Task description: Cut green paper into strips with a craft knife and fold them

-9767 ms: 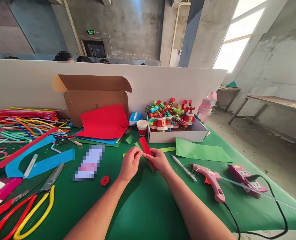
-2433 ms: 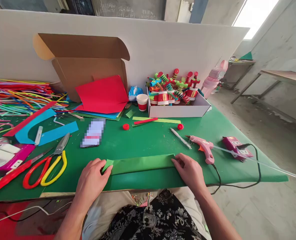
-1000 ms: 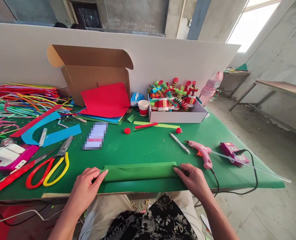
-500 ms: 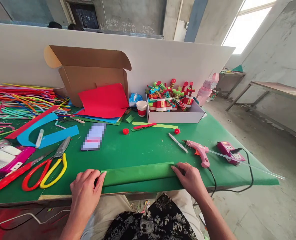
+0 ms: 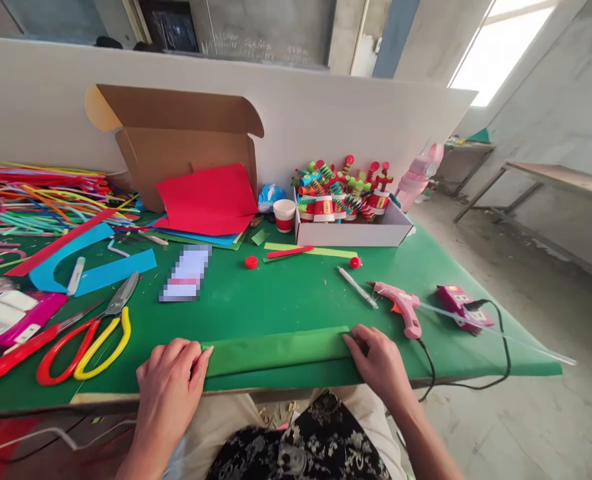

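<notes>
A long green paper strip (image 5: 279, 351) lies level along the front edge of the green table, its surface looking folded. At its left end my left hand (image 5: 173, 380) pinches it between thumb and curled fingers. The strip's right end is pinched by my right hand (image 5: 379, 360), thumb toward the paper. Past my right hand rests a pink glue gun (image 5: 400, 305) with a clear glue stick in its back. Scissors with red and yellow handles (image 5: 87, 343) lie to the left of my left hand.
At the back, a white box (image 5: 353, 235) holds several colourful figures beside a paper cup (image 5: 284, 217). Red paper (image 5: 209, 200) leans by an open cardboard box (image 5: 176, 113). Pipe cleaners (image 5: 41, 200) are heaped left. A purple power socket (image 5: 461, 308) with a cable sits right.
The camera view has shifted slightly. Both hands keep their hold on the green strip's ends, and the strip looks a little flatter along its front edge.
</notes>
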Demonstrator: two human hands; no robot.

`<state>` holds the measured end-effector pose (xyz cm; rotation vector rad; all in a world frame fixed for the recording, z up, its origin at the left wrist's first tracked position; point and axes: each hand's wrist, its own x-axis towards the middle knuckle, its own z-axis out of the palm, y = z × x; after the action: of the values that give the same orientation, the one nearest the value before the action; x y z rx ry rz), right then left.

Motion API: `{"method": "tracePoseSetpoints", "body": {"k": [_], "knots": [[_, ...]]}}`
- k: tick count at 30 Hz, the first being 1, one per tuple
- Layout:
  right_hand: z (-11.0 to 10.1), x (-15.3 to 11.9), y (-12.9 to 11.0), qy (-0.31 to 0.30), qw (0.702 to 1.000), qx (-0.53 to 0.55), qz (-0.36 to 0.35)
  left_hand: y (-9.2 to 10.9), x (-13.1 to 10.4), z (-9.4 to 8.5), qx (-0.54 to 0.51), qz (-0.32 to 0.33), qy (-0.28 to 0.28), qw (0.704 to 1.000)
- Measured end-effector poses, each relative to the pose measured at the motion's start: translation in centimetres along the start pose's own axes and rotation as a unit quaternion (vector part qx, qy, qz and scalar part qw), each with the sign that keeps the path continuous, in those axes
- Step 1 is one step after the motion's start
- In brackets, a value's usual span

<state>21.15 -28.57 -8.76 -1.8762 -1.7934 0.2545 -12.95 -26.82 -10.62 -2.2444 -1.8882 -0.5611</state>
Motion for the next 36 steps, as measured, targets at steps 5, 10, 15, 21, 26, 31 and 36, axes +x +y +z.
{"method": "tracePoseSetpoints", "body": {"k": [5,10,15,21,26,31,36], "knots": [[0.3,-0.2,-0.3,0.023,0.999,-0.044,-0.006,-0.5,0.7,0.6,-0.008,0.009,-0.007,1.0],[0.7,-0.5,-0.1,0.034,0.998,-0.044,-0.01,-0.5,0.8,0.7,0.005,0.008,-0.019,1.0],[0.9,-0.6,0.3,0.039,0.999,-0.033,-0.013,-1.5,0.2,1.3,0.021,0.012,-0.042,0.999],[1.3,-0.7,0.4,0.075,0.996,-0.045,-0.029,-1.6,0.0,1.5,0.033,0.023,-0.025,0.999],[1.3,-0.7,0.3,0.088,0.994,-0.043,-0.038,-1.6,0.1,1.4,0.033,0.029,-0.02,0.999],[0.9,-0.7,0.3,0.07,0.996,-0.018,-0.044,-1.4,0.1,1.0,0.029,0.027,-0.027,0.999],[0.9,-0.6,0.3,0.058,0.998,-0.004,-0.031,-0.3,0.3,0.1,0.031,0.015,-0.024,0.999]]}}
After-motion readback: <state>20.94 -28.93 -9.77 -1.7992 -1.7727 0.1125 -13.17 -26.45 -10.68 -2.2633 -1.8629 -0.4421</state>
